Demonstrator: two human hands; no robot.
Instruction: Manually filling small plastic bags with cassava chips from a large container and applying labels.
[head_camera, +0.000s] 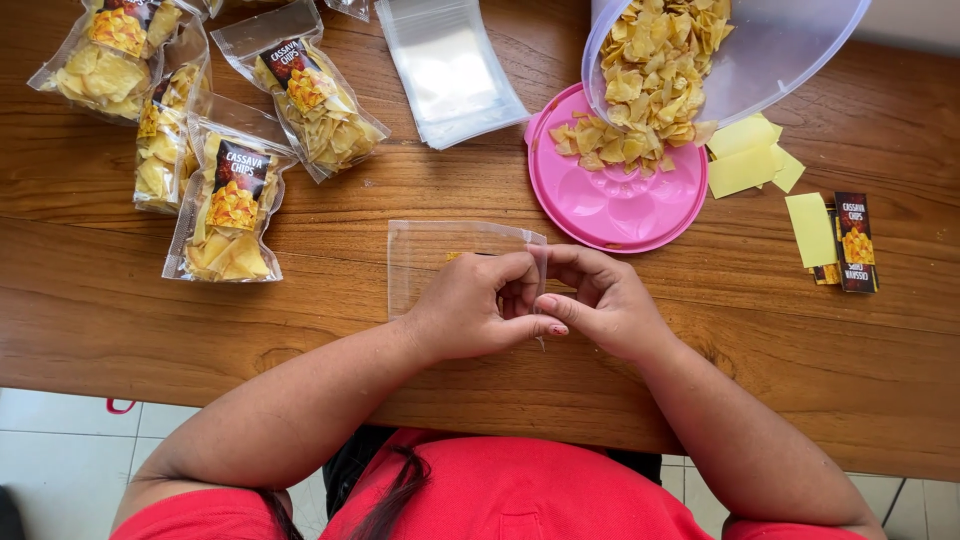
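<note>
An empty clear plastic bag lies flat on the wooden table in front of me. My left hand and my right hand meet at the bag's right corner, both pinching its thin edge between thumb and fingers. Just beyond them a pink round lid holds a spill of yellow chips pouring from a tipped clear tub.
Several filled, labelled chip bags lie at the left. A stack of empty clear bags sits at the back centre. Yellow paper slips and dark printed labels lie at the right. The table's near edge runs just above my lap.
</note>
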